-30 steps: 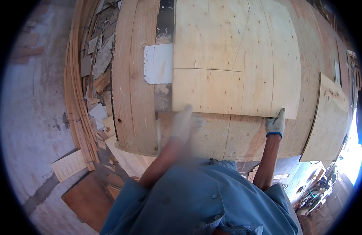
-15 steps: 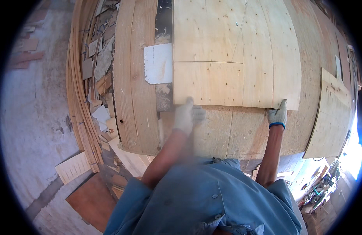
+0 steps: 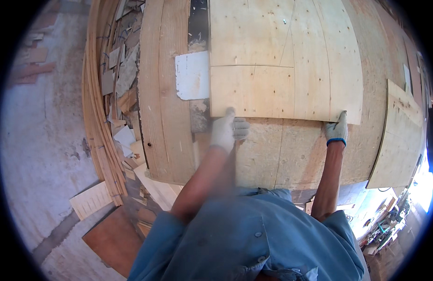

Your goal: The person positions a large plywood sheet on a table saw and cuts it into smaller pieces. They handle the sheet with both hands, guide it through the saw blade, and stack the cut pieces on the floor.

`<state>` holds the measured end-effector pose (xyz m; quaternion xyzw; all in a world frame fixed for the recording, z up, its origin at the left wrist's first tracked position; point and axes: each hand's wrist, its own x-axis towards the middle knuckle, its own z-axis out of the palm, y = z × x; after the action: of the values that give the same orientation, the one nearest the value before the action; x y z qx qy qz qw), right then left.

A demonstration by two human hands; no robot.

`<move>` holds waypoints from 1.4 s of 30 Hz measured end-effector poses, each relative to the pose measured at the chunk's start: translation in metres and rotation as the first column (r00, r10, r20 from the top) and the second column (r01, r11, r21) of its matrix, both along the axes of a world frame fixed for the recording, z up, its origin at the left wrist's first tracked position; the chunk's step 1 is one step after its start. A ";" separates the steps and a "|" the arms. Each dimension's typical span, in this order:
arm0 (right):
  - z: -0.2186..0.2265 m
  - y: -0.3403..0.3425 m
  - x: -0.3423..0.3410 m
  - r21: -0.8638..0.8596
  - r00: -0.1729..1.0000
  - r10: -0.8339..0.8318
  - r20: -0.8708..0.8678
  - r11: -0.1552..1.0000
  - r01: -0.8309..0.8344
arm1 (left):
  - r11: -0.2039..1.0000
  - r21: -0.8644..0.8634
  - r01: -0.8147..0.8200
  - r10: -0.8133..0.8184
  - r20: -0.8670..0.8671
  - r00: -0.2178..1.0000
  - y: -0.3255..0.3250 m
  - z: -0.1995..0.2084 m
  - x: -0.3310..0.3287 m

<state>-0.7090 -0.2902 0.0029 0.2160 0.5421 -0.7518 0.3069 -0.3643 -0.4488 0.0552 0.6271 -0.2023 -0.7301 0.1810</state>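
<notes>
A pale plywood sheet (image 3: 268, 42) with dark knots and seam lines lies on a wooden worktable (image 3: 258, 154). At the sheet's near left corner is my left hand (image 3: 225, 131) in a white glove. Its thumb rests over the near edge, and its fingers are curled, showing just in front of that edge. My right hand (image 3: 336, 130), gloved with a blue cuff, grips the same edge near the right corner. There the thumb lies on top, and the fingertips are partly hidden at the edge.
A white plate (image 3: 193, 75) sits against the sheet's left side. Long thin wood strips (image 3: 92, 93) and scrap pieces lie left of the table. Another plywood panel (image 3: 396, 136) stands at the right. A brown board (image 3: 113, 239) lies lower left, and clutter (image 3: 387, 229) lower right.
The plywood sheet has slid a little away from me across the table, and both hands have moved forward with its near edge. The whole view has shifted slightly.
</notes>
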 end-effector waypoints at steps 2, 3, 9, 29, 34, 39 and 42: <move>-0.007 0.003 -0.005 -0.032 1.000 0.020 -0.007 0.999 -0.020 | 1.000 0.010 -0.003 0.003 -0.022 1.000 -0.002 -0.004 0.000; -0.011 0.004 -0.008 -0.039 1.000 0.011 -0.012 0.999 -0.011 | 1.000 -0.004 0.014 -0.015 -0.020 1.000 -0.003 -0.003 0.000; -0.003 -0.013 -0.007 -0.045 1.000 0.019 -0.014 0.999 -0.020 | 0.999 -0.035 0.030 -0.030 -0.003 1.000 -0.012 0.008 -0.006; -0.011 -0.028 -0.024 -0.055 1.000 0.013 -0.006 0.998 -0.013 | 1.000 -0.028 -0.007 0.005 -0.070 0.998 -0.030 -0.008 -0.013; -0.015 -0.026 -0.028 -0.059 0.999 0.037 -0.001 0.998 -0.037 | 0.995 -0.046 0.092 -0.094 -0.053 0.994 -0.030 0.000 -0.011; -0.011 -0.028 -0.029 -0.035 0.999 0.034 0.010 0.999 -0.033 | 1.000 0.013 -0.003 0.005 -0.138 0.990 -0.027 -0.012 -0.011; -0.003 -0.032 -0.023 -0.002 0.999 0.036 -0.002 0.999 -0.036 | 1.000 0.004 0.023 -0.022 -0.128 0.992 -0.029 -0.009 -0.012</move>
<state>-0.7321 -0.3219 -0.0005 0.2051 0.5456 -0.7468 0.3201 -0.3764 -0.4780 0.0463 0.5774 -0.1953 -0.7712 0.1836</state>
